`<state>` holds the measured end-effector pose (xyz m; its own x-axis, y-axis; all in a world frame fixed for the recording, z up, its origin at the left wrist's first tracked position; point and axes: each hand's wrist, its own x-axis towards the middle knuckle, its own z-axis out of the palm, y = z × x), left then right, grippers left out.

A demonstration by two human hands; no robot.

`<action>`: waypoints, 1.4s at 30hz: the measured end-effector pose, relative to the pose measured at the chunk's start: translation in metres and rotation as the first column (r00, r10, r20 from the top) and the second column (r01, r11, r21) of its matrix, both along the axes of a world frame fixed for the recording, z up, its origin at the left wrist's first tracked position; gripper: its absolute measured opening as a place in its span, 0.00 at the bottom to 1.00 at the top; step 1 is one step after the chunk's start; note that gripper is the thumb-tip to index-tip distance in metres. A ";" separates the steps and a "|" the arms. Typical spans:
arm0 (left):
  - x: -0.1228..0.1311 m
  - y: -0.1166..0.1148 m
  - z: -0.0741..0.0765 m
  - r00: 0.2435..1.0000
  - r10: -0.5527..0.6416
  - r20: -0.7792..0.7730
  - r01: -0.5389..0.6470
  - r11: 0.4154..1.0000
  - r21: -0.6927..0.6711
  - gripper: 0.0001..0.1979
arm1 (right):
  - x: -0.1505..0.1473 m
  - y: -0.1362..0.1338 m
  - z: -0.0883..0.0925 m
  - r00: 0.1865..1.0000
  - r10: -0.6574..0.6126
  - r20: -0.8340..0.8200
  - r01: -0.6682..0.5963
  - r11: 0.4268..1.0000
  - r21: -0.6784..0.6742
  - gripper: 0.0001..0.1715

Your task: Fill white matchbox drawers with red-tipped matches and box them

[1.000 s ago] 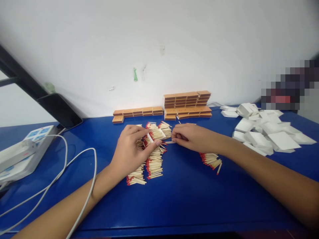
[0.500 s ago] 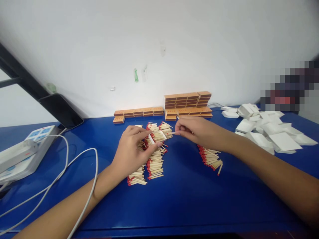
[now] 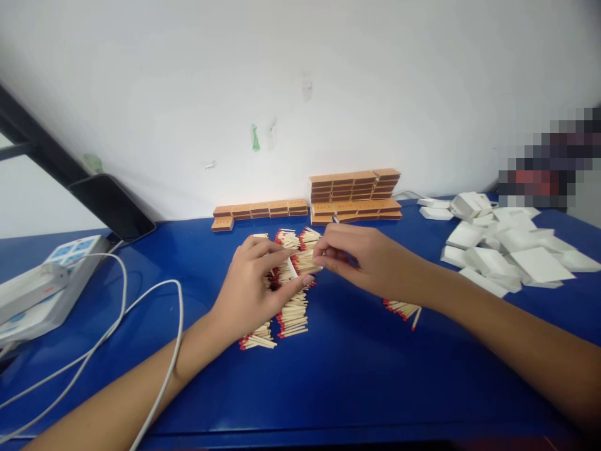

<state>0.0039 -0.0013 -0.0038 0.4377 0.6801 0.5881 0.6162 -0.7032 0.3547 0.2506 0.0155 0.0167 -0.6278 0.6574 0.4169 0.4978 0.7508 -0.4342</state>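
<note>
My left hand grips a small white matchbox tray between its thumb and fingers. Red-headed matches lie inside the tray. At the tray's right end, my right hand has its thumb and fingertips pinched on a match, which is mostly hidden among the others. Beneath and around the tray spread heaps of loose matches, partly covered by my left hand. A smaller heap of matches lies under my right forearm, partly hidden by it.
Orange matchboxes are stacked along the wall, with a lower row to their left. White empty trays are piled at right. At left are a power strip, a phone-like black slab and a white cable over my left forearm.
My right hand has moved left with the match, from beside the tray to its right end. My left hand still holds the tray, shifted slightly right.
</note>
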 end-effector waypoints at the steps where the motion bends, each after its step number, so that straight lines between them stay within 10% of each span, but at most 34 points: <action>1: 0.000 0.000 0.000 1.000 0.012 0.003 -0.012 1.000 0.010 0.18 | 0.002 0.002 0.000 1.000 -0.019 -0.002 0.019 1.000 0.018 0.10; 13: -0.002 0.003 0.005 0.991 0.131 0.018 -0.131 0.991 0.019 0.15 | 0.012 0.034 -0.032 0.956 -0.125 0.266 0.143 0.988 -0.052 0.06; 23: -0.002 0.002 0.005 0.992 0.125 0.019 -0.125 0.992 0.016 0.14 | 0.015 0.032 -0.030 0.953 -0.080 0.292 0.099 0.994 -0.048 0.07; 33: -0.005 0.006 -0.002 0.997 0.079 0.000 -0.079 0.996 0.035 0.18 | 0.020 0.017 0.010 0.979 -0.126 0.159 0.124 0.992 0.019 0.09; 42: 0.001 -0.001 0.000 1.000 -0.006 -0.013 0.006 1.000 -0.005 0.20 | 0.001 0.001 -0.001 0.996 -0.040 0.075 0.039 0.999 0.019 0.07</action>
<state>0.0050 -0.0019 -0.0038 0.4495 0.6801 0.5792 0.6161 -0.7055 0.3503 0.2519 0.0166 0.0153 -0.6314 0.6753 0.3812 0.5582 0.7370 -0.3811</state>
